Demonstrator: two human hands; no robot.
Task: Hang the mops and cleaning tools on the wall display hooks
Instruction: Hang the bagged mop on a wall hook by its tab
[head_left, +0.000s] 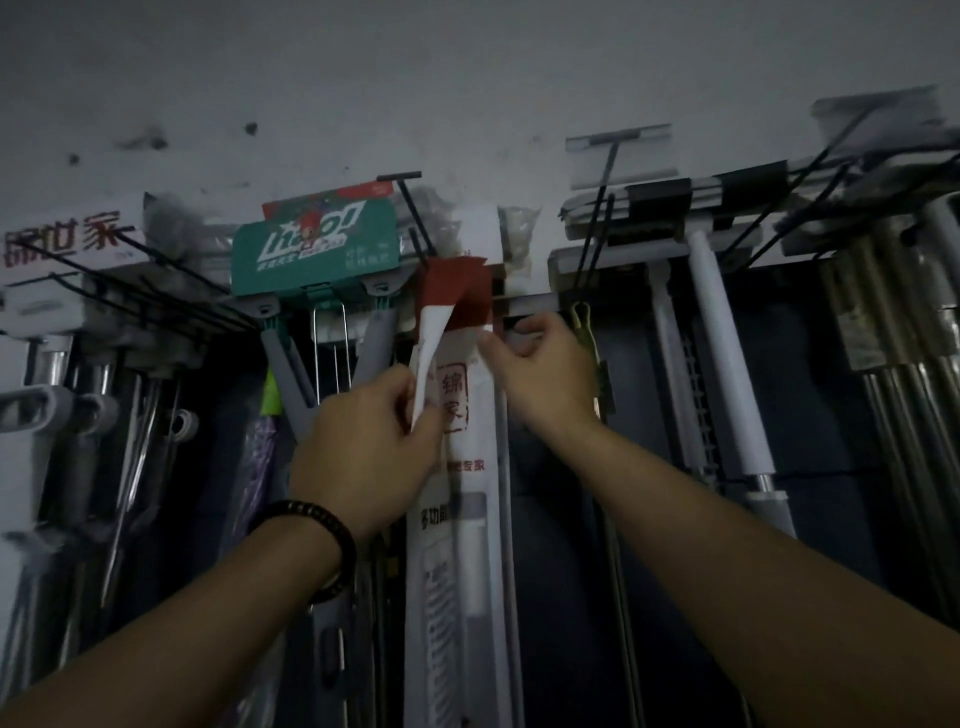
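A long white packaged cleaning tool (457, 545) with a red header card (460, 291) hangs upright in the middle of the wall display. My left hand (363, 447) pinches the pack's left edge just below the red card. My right hand (540, 374) grips its right edge a little higher, fingers curled. A black wire hook (415, 218) juts out of the wall just above the red card; whether the card sits on it is hidden. A mop with a green header card (317, 249) hangs to the left.
More mops hang left (67, 332) and right (717, 338), with steel handles (904, 405) at far right. Several black hooks stick out from the grey wall (467, 78). A yellow clip (582, 322) dangles beside my right hand.
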